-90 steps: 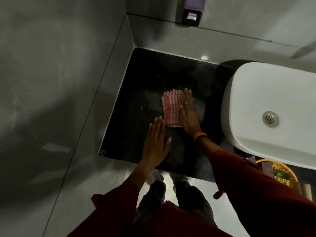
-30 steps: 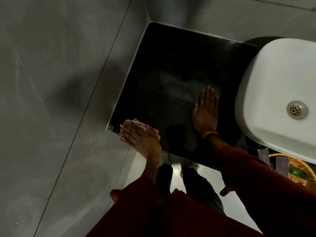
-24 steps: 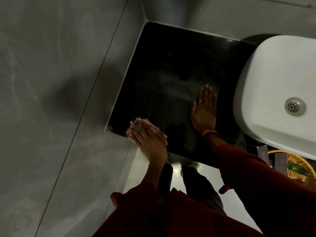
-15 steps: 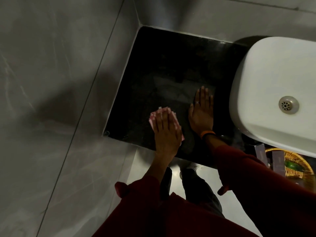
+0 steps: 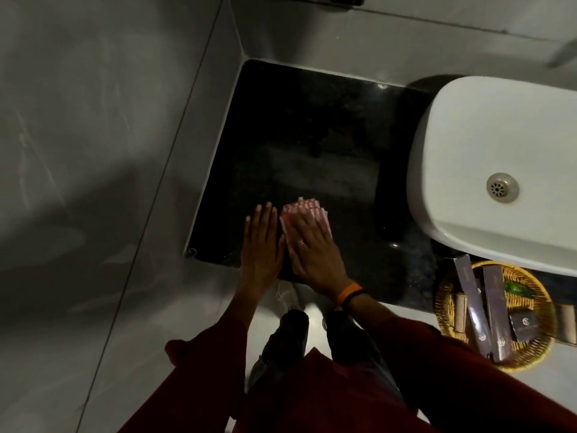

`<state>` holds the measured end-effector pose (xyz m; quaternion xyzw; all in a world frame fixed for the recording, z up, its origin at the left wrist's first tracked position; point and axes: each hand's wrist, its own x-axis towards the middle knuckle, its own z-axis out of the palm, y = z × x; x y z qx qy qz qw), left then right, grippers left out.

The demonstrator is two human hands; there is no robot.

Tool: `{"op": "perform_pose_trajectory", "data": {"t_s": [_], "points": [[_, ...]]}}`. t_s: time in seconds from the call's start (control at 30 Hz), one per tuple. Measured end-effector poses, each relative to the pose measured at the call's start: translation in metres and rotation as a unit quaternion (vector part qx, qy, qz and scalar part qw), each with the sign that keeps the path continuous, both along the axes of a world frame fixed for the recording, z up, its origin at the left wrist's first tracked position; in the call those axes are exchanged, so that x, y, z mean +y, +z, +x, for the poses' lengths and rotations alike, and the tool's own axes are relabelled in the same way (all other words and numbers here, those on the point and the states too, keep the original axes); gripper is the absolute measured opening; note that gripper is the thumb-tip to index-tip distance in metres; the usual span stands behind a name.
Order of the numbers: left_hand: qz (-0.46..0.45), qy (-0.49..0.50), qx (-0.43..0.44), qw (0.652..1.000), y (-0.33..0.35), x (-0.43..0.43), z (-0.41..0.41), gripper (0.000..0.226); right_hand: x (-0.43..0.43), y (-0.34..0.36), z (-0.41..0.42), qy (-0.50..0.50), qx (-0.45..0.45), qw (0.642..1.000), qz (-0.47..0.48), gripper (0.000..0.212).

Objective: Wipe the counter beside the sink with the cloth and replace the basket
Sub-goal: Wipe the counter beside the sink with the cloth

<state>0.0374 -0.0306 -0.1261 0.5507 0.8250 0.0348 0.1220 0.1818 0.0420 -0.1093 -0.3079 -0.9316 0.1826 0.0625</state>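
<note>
A folded pink-and-white striped cloth lies on the black counter near its front edge. My right hand, with a ring and an orange wristband, presses flat on top of the cloth, whose far end shows past my fingertips. My left hand rests flat and bare on the counter just left of the cloth, fingers apart. The round woven basket sits low at the right, under the sink's front rim, holding several slim boxes and small packets.
The white sink basin with its metal drain bounds the counter on the right. Grey tiled walls close the left and back sides. My legs and shoes stand on the pale floor below the counter edge.
Half a second ago my left hand pressed the cloth and my right hand lay flat on the counter. Now my right hand covers the cloth and my left hand lies bare beside it.
</note>
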Motion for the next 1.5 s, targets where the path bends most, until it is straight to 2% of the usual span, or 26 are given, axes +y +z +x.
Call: {"op": "perform_pose_trajectory", "data": {"t_s": [0.1,0.23,0.47,0.57,0.67,0.83,0.93,1.0,1.03,1.1,1.13,1.17,1.2,1.33,1.5], "points": [[-0.052,-0.047,0.037,0.997,-0.005,0.002,-0.001,0.077,-0.008,-0.010,0.005,-0.012,-0.048,0.999,0.017,0.062],[-0.014,-0.010,0.025,1.000,0.000,0.002,0.000,0.063,-0.004,-0.013,0.008,-0.069,-0.059,0.995,0.038,0.066],[-0.009,-0.005,0.003,1.000,0.005,0.002,0.001,0.065,0.000,-0.012,0.036,-0.217,-0.068,0.973,0.038,0.072],[-0.015,-0.004,0.001,1.000,0.006,0.002,0.002,0.065,-0.003,-0.008,0.036,-0.244,-0.076,0.967,0.022,0.070],[-0.022,-0.002,0.005,1.000,0.005,0.003,0.001,0.066,0.004,-0.003,0.038,-0.232,-0.048,0.972,-0.005,0.070],[0.008,-0.040,-0.032,0.999,0.016,0.019,0.007,0.064,0.047,0.020,0.046,-0.063,0.025,0.998,0.010,0.071],[0.075,-0.089,-0.117,0.986,0.029,0.044,0.014,0.059,0.055,0.035,0.047,-0.079,0.034,0.996,-0.024,0.067],[0.097,-0.086,-0.203,0.971,0.040,0.064,0.017,0.058,0.046,0.040,0.050,-0.196,0.060,0.979,-0.010,0.055],[0.093,-0.075,-0.238,0.964,0.046,0.073,0.018,0.058,0.037,0.041,0.052,-0.301,0.077,0.950,-0.031,0.054],[0.060,-0.044,-0.287,0.955,0.054,0.091,0.022,0.059,0.021,0.041,0.053,-0.494,0.084,0.858,-0.113,0.057],[0.036,-0.031,-0.298,0.953,0.057,0.099,0.024,0.061,0.014,0.041,0.052,-0.551,0.076,0.816,-0.157,0.060],[0.018,-0.021,-0.302,0.953,0.059,0.106,0.027,0.062,0.010,0.041,0.051,-0.576,0.076,0.790,-0.194,0.061],[0.009,-0.012,-0.304,0.953,0.061,0.111,0.029,0.061,0.009,0.041,0.049,-0.575,0.089,0.784,-0.216,0.058],[0.045,0.042,-0.324,0.944,0.062,0.113,0.027,0.047,0.025,0.046,0.038,-0.530,0.129,0.812,-0.209,0.044],[0.088,0.101,-0.318,0.938,0.062,0.129,-0.005,0.041,0.081,0.057,0.013,-0.471,0.168,0.844,-0.195,0.046]]}}
